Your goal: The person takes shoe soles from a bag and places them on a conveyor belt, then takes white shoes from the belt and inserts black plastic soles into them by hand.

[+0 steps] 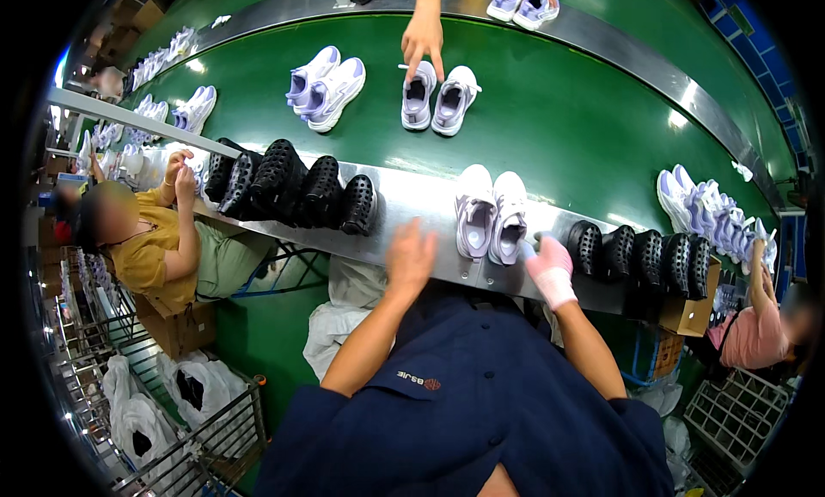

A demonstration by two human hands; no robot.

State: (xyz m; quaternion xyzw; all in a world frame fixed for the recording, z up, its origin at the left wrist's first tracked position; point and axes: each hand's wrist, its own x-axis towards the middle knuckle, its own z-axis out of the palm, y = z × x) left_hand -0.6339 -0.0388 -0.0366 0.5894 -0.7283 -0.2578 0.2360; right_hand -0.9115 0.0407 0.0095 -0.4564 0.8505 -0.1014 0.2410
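A pair of white and lilac sneakers (491, 215) stands in front of me on the metal edge of the bench, toes pointing away. My left hand (411, 258), bare and smeared by motion, is over the metal to the left of the pair; nothing shows in it. On the other side, my right hand (550, 269) wears a pink and white glove. It is close beside the right sneaker, thumb and forefinger apart, and I see nothing between them. Whether it touches the shoe I cannot tell.
Black perforated shoe forms line the metal edge at left (320, 192) and right (646, 258). On the green belt (550, 110), another person's hand (422, 46) touches a sneaker pair (438, 99); another pair (326, 88) stands left. People sit at both sides. A wire cart (215, 428) is lower left.
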